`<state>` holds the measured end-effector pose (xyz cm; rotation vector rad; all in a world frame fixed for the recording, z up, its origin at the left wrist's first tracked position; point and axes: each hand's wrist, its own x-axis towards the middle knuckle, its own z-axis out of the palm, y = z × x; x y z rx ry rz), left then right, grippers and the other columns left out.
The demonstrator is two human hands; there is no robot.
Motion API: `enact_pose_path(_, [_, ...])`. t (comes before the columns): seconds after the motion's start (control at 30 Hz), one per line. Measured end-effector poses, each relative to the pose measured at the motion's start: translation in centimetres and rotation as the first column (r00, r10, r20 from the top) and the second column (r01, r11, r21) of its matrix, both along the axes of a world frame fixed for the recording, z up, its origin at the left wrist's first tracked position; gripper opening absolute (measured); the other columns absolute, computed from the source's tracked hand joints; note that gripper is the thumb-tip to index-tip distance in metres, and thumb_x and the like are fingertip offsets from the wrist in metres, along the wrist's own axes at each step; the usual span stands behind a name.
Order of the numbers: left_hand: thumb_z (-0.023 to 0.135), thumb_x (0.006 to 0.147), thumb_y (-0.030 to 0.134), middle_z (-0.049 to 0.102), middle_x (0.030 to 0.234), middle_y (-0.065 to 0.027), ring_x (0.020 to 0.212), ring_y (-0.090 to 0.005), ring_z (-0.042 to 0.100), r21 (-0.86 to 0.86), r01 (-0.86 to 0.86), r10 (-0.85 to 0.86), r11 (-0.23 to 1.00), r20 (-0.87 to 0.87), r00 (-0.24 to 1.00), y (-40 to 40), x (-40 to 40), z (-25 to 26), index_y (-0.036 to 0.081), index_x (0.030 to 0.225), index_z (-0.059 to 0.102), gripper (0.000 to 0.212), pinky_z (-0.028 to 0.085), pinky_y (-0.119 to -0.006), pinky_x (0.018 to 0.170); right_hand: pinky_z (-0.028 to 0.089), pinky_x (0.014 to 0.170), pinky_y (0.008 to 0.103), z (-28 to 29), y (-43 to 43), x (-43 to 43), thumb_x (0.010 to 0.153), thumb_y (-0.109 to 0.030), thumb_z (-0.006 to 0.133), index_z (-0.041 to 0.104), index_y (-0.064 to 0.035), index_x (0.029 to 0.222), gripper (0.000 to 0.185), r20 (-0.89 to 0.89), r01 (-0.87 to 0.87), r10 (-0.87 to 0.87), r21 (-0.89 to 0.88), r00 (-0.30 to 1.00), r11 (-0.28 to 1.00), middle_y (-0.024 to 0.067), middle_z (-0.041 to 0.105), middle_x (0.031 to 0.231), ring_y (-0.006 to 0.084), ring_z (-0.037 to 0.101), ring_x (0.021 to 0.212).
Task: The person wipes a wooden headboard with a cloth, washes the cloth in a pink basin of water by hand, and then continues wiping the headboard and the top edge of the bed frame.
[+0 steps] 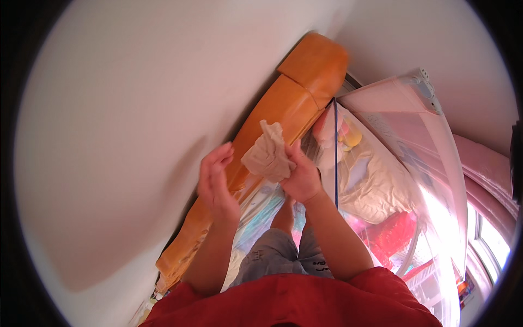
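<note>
A crumpled, light beige cloth or paper wipe (269, 157) is in my right hand (301, 173), pinched between the thumb and the fingers. My left hand (218, 180) is raised to the left of it, with fingers slightly curled and nothing in them; it does not touch the wipe. Both hands are above a long orange headboard (286, 102), padded and leather-like, that runs diagonally along the wall. Part of the headboard is hidden behind my hands and the wipe.
To the right, a bed guard with pale mesh (408, 122) stands tilted. Beyond a dark blue pole (336, 155) lie a rumpled beige sheet (380, 188) and a red cloth item (388, 237). A pink curtain (486, 167) hangs by the window. The white wall (114, 122) is on the left.
</note>
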<state>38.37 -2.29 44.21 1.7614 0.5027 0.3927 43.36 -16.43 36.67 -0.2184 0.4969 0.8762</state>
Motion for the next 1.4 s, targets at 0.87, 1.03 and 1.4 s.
enact_pose_path(0.87, [0.059,0.087,0.011,0.064,0.09,-0.0017,0.079,-0.007,0.059,-0.664,0.123,-0.489,0.737,-0.399,0.776,-3.0,6.7,-4.0,0.001,0.106,0.061,0.022,0.047,-0.021,0.069,0.048,0.081,0.0251,-0.3,-5.9,2.1,0.091,-0.008,0.054,0.058,-0.0005,0.112,0.023,0.231,0.316,-0.236,-0.431,0.944,0.845,0.0045,0.064,0.105,0.0132,0.061,0.094])
enact_pose_path(1.03, [0.055,0.09,0.01,0.063,0.09,-0.0013,0.082,-0.0067,0.059,-0.629,0.269,-0.558,0.729,-0.32,0.766,-5.1,8.2,-2.6,0.001,0.102,0.063,0.017,0.047,-0.02,0.071,0.047,0.086,0.0318,-1.3,-8.6,2.3,0.076,0.006,0.052,0.066,0.0041,0.082,0.016,0.52,0.349,-0.198,-0.21,0.831,0.913,0.0177,0.061,0.106,0.0243,0.06,0.096])
enact_pose_path(1.4, [0.056,0.083,0.006,0.051,0.077,0.0017,0.067,-0.0067,0.044,-0.455,0.588,-0.721,0.669,-0.202,0.663,-6.2,11.9,-2.4,0.004,0.082,0.054,0.003,0.037,-0.022,0.062,0.044,0.089,0.0332,-1.4,-10.3,4.4,0.087,-0.028,0.059,0.055,-0.0008,0.112,0.038,0.343,0.218,-0.054,-0.461,0.938,0.86,0.0074,0.058,0.106,0.0182,0.055,0.104])
